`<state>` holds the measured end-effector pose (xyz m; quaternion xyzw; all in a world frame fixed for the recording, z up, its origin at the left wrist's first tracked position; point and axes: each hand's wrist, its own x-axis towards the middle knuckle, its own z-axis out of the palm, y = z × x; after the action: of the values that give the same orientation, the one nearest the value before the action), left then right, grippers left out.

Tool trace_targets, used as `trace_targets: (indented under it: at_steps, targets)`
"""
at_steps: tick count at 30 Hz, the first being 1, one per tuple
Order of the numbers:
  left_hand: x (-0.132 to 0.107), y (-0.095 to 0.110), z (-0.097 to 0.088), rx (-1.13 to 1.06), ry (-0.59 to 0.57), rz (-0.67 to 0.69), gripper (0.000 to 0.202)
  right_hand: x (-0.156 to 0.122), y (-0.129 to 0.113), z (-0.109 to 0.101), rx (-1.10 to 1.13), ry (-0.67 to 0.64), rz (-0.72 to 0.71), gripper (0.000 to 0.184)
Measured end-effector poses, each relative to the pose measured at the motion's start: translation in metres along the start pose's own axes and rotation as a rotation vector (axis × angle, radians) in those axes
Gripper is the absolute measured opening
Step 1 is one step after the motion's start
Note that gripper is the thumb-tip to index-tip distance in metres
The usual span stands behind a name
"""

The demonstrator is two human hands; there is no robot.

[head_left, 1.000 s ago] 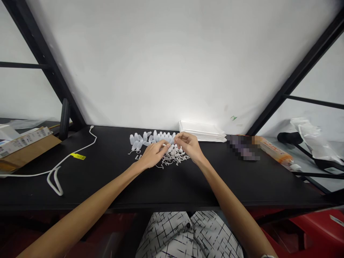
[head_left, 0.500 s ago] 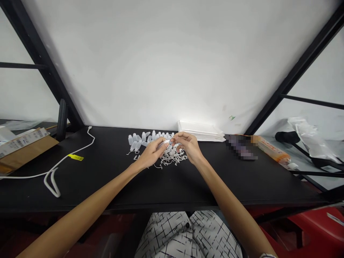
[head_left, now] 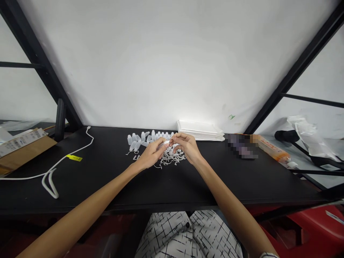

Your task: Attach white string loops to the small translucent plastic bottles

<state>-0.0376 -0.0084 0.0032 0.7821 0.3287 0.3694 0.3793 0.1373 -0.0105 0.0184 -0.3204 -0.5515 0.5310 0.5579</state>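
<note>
My left hand (head_left: 152, 154) and my right hand (head_left: 187, 147) are close together above the black table. The left fingers hold a small translucent plastic bottle (head_left: 164, 144), lying nearly level. My right thumb and forefinger pinch at its tip, though the exact contact is too small to make out. Just below my hands lies a tangle of white plastic caps with thin strings (head_left: 172, 158). Beyond my left hand stands a cluster of several similar small bottles (head_left: 141, 139), lying side by side.
A stack of white trays (head_left: 200, 130) lies at the table's back edge. To the right are a pixelated object (head_left: 242, 146) and an orange-and-white tube (head_left: 272, 149). To the left are a cardboard box (head_left: 24, 147) and a white cable (head_left: 67, 161) with a yellow tag (head_left: 74, 158).
The small bottle has come up from the pile and now shows between my hands. My hands have drawn closer together around it. The view has shifted slightly.
</note>
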Motion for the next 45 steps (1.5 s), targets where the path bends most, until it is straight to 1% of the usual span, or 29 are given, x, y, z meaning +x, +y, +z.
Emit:
trace_targets:
  at_steps: [12, 19, 26, 34, 38, 40, 42, 44, 45]
  targets:
    - [0.001, -0.003, 0.001, -0.046, -0.017, -0.018, 0.031, 0.001, 0.0, 0.0, 0.022, 0.01, 0.025, 0.024]
    - [0.001, -0.005, 0.002, -0.061, -0.02, -0.029, 0.032, 0.001, 0.001, 0.0, 0.016, 0.001, 0.011, 0.024]
    - [0.0, -0.011, 0.004, -0.102, -0.009, -0.041, 0.034, -0.001, 0.006, 0.004, -0.042, 0.042, -0.088, 0.024]
    - [0.0, -0.008, 0.003, 0.013, 0.027, -0.032, 0.031, 0.0, 0.016, 0.004, -0.137, 0.028, -0.153, 0.025]
    - [0.0, -0.004, 0.002, 0.075, 0.043, -0.032, 0.029, 0.001, 0.018, 0.002, -0.203, 0.007, -0.155, 0.025]
    - [0.001, -0.002, 0.002, 0.025, 0.04, -0.016, 0.029, 0.002, 0.015, 0.003, -0.218, 0.001, -0.159, 0.025]
    - [0.002, 0.0, 0.003, -0.072, 0.035, 0.023, 0.032, 0.004, 0.008, 0.002, -0.204, 0.011, -0.189, 0.023]
    - [0.002, 0.002, 0.005, -0.161, 0.023, 0.054, 0.036, 0.007, 0.0, -0.003, -0.182, 0.065, -0.237, 0.02]
    - [0.002, 0.003, 0.005, -0.18, 0.02, 0.06, 0.039, 0.009, -0.005, -0.009, -0.179, 0.11, -0.261, 0.018]
